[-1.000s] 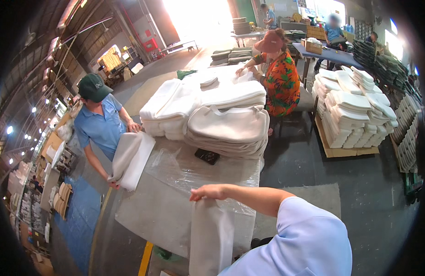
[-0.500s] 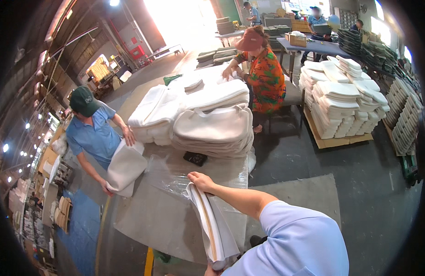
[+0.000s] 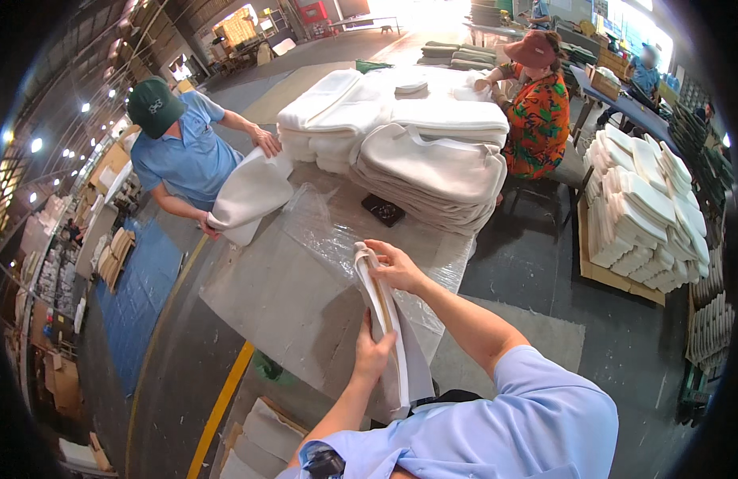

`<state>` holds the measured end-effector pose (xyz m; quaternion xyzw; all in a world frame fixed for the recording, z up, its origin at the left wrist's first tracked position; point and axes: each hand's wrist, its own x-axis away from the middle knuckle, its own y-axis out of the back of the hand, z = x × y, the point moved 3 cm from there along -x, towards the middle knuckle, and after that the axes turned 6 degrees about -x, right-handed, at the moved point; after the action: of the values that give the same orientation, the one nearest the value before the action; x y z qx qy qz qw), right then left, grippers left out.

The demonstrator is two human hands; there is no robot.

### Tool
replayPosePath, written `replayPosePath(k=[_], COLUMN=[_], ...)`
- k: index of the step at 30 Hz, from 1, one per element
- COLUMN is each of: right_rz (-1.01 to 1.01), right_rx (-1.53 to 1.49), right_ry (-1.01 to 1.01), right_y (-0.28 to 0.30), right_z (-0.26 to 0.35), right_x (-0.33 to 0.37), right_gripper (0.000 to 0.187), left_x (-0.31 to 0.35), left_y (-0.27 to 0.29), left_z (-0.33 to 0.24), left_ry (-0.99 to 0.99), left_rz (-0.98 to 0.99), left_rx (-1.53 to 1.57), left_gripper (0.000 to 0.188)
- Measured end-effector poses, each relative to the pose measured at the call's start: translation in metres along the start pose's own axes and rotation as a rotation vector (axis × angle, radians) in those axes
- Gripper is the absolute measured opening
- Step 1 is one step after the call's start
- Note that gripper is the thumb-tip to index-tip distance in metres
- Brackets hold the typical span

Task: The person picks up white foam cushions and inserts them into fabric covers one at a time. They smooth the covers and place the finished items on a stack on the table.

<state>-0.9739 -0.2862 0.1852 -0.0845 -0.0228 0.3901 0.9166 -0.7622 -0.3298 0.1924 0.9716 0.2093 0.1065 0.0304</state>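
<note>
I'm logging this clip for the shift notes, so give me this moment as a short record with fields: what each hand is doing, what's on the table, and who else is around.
Left hand: grips the lower part of a white padded piece, held on edge
Right hand: holds the upper end of the same piece
Table: covered in clear plastic sheet
On table: stack of white padded pieces; small dark object
Co-worker in green cap: holds another white piece at the table's left side
Co-worker in orange shirt: at the far end
Pallet stacks: right, on the floor
</note>
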Motion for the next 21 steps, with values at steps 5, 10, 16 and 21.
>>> replayPosePath(k=[5,10,16,21], right_rz=[-0.184,-0.155,-0.146,-0.167], right_rx=[0.310,0.461,0.666,0.496], right_ry=[0.086,0.126,0.292,0.201], right_y=[0.005,-0.008,-0.007,-0.005], right_z=[0.009,0.023,0.023,0.020], right_x=[-0.013,-0.028,-0.041,-0.046], right_gripper=[0.054,0.042,0.025,0.019], left_x=[-0.082,-0.148,-0.173,-0.183], left_y=[0.006,0.034,0.034,0.031], left_z=[-0.022,-0.040,-0.037,-0.026], left_ry=[-0.164,-0.160,-0.120,-0.204], left_rz=[-0.176,-0.433,-0.542,-0.643], left_rx=[-0.129,-0.433,-0.407,-0.300], left_gripper=[0.062,0.032,0.024,0.033])
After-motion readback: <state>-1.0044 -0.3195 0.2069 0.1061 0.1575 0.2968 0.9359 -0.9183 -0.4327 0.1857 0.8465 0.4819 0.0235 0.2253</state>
